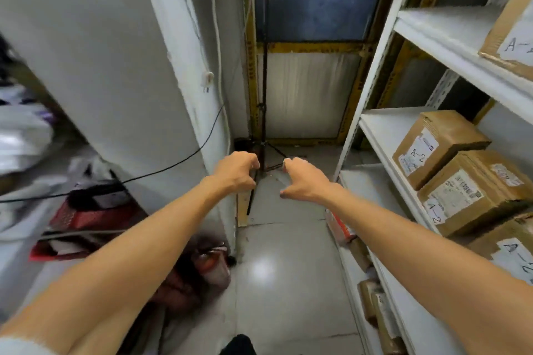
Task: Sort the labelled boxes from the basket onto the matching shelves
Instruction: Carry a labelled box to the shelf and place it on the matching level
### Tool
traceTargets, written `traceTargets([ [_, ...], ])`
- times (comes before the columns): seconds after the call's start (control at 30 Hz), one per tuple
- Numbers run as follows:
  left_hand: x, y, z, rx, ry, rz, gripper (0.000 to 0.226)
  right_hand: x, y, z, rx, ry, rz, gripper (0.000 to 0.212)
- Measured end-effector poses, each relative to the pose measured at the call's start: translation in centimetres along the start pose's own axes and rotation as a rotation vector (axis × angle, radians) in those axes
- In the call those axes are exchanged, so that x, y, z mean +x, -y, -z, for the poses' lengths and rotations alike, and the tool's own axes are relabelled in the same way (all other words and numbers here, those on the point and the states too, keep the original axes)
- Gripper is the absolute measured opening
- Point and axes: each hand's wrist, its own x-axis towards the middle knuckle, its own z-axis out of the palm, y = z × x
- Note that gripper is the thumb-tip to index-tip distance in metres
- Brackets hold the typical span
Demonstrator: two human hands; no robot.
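near right: shelves point(383, 130), low tier holding small boxes point(372, 297), labels unreadable.
near left: red basket point(86, 219), set low, contents blurred.
middle: left hand point(236, 174) and right hand point(302, 181), both reaching forward, fingers loosely curled, holding nothing.
right, middle tier: three boxes marked a-2 point(467, 196).
upper tier, far: box marked a-1 point(513, 29).
status: several boxes seem shelved; what remains in the basket cannot be told.

A-2 on mid-shelf boxes point(438, 150), partial A- top box point(512, 29)
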Motion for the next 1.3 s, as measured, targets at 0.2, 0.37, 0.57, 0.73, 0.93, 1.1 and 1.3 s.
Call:
traceTargets([
  [0.2,-10.4,8.0,2.0,-0.062,-0.067,0.275,0.047,0.4,10.7,-1.6,-0.054,0.102,0.327,0.054],
  [0.37,-22.2,13.3,1.6,-0.070,-0.093,0.480,0.043,-1.9,20.3,-5.3,-0.115,0.178,0.565,0.053],
  [0.57,-38.1,17.2,0.4,-0.132,-0.085,0.682,0.032,-8.7,31.7,-9.9,-0.181,0.285,0.858,0.050],
  [0.73,-50.4,18.7,-1.1,-0.137,-0.071,0.883,0.048,-14.8,39.9,-13.3,-0.202,0.385,1.004,0.047],
  [0.93,-60.7,19.0,-1.4,-0.146,-0.182,1.064,0.040,-21.7,47.5,-16.3,-0.273,0.460,1.190,0.050],
  [1.1,-66.1,19.0,-2.2,-0.159,-0.263,1.200,0.037,-25.5,52.4,-18.1,-0.320,0.457,1.304,0.047],
  [1.3,-70.8,20.6,-4.1,-0.229,-0.318,1.302,0.048,-26.8,57.0,-20.8,-0.381,0.448,1.395,0.038],
])
